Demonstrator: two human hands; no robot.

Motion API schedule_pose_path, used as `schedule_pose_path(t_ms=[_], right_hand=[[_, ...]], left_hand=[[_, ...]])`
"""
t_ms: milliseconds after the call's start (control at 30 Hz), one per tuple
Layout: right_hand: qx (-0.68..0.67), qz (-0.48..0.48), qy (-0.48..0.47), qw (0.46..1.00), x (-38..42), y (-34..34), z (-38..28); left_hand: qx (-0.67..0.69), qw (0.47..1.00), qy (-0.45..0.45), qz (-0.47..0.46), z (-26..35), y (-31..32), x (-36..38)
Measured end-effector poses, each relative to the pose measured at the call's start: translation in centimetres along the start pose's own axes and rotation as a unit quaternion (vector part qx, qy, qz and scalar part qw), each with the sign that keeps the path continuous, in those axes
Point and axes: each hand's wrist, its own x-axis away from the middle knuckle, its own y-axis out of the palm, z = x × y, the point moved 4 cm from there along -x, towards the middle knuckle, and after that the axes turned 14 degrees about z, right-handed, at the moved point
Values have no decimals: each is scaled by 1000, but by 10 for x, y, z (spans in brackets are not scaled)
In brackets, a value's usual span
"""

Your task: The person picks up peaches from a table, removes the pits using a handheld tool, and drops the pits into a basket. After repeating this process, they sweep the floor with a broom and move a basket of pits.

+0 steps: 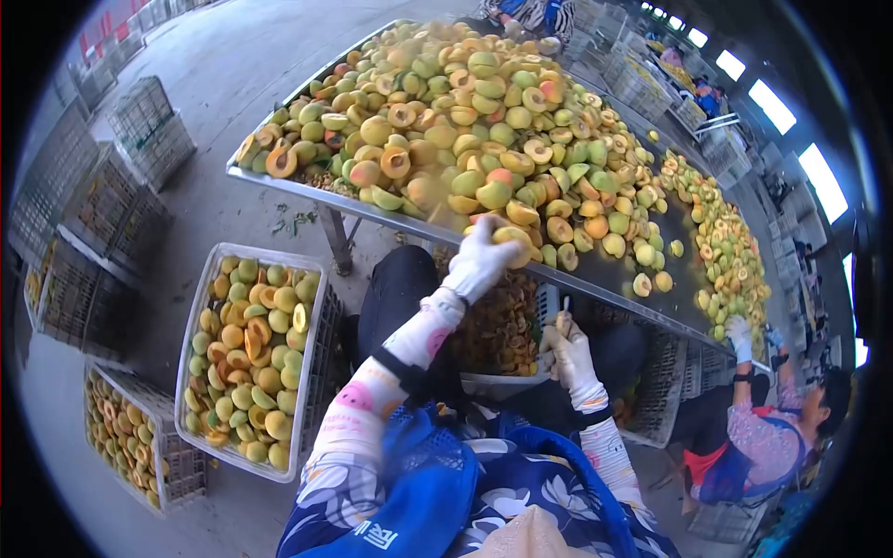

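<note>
My left hand [482,259], in a white glove, is closed around a yellow peach half [517,244] at the near edge of a metal table [409,221]. Its fingers partly cover the fruit. Lower and to the right, my gloved right hand [569,355] is wrapped around a small tool [566,305], whose thin pale end sticks up past the fingers. Most of that tool is hidden. Heaped on the table are many halved peaches [446,130], some cut side up. Below my hands, a crate [502,378] holds brownish pits and scraps.
A white crate of peach halves [249,363] stands on the floor at left, with another filled crate [126,437] beyond it. Stacked crates [102,205] line the far left. A co-worker [767,446] sits at the right, hands at the table; another person [530,19] is opposite.
</note>
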Motion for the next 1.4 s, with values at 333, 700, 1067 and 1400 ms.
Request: schedule_pose_path(t_ms=[333,700,1067,1400], right_hand=[[90,11,-366,926,15,41,-31],[282,48,-457,842,26,47,-61],[230,15,-405,885,14,63,-44],[135,-75,-247,957,2,74,-22]], left_hand=[[214,951,-220,40,10,-7,54],[-11,995,-29,92,3,-1,66],[33,991,-62,112,12,3,59],[132,986,-105,15,21,-11,60]])
